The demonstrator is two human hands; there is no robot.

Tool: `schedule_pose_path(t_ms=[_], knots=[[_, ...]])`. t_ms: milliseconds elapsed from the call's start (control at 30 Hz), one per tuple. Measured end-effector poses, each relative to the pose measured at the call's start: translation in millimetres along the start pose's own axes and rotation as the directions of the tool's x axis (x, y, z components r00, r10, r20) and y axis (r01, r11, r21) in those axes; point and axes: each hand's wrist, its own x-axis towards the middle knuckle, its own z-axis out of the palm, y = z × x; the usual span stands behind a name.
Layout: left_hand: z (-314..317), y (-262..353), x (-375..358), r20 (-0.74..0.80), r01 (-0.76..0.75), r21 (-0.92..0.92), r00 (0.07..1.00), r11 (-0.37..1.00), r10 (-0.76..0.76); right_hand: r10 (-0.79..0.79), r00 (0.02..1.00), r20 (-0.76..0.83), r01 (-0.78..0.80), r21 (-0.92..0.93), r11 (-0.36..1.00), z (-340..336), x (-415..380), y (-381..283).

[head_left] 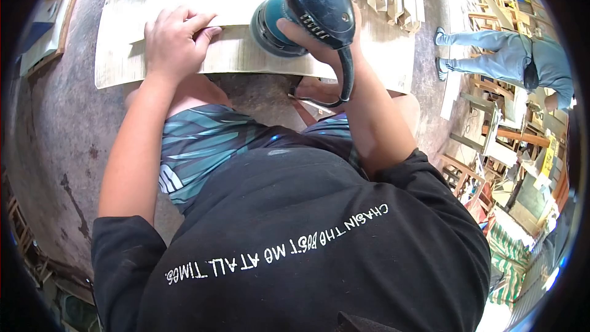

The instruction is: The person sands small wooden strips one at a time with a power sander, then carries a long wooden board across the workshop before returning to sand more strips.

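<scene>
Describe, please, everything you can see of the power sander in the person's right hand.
The power sander has a glossy, dark, rounded housing, apparently plastic, with vent slots along one side. Its teal round base seems to sit on the pale wooden board. The right hand grips it; a thick black cable or hose curves from its rear. Whether it runs is unclear.

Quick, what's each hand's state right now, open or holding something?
Left hand: touching the wood; grip can't be told.
Right hand: closed, holding the sander.

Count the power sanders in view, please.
1: the black-and-teal sander, held in the right hand. Others may be hidden among the wooden pieces at far right.
</scene>
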Motion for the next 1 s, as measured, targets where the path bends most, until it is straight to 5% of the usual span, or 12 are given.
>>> schedule_pose_path(t_ms=[233,367,833,1000], knots=[[-1.2,-1.1,-1.0,-0.014,-0.007,0.007,1.000,1.000,0.007,0.084,0.996,-0.010,-0.085,-0.113,0.990,-19.9,-13.3,34.2],[-6.6,3.6,0.7,0.012,0.014,0.009,1.000,1.000,-0.014,0.122,0.990,-0.065,-0.123,-0.007,0.992,-44.7,-30.1,53.8],[-9.4,4.2,0.6,0.038,0.025,-0.010,0.999,1.000,-0.025,-0.064,0.928,-0.367,0.036,-0.084,0.996,-124.1,-55.0,92.1],[-10.9,6.5,2.0,0.018,0.009,-0.028,1.000,1.000,-0.008,-0.029,0.947,-0.319,0.021,-0.028,0.999,-120.7,-49.6,95.5]])
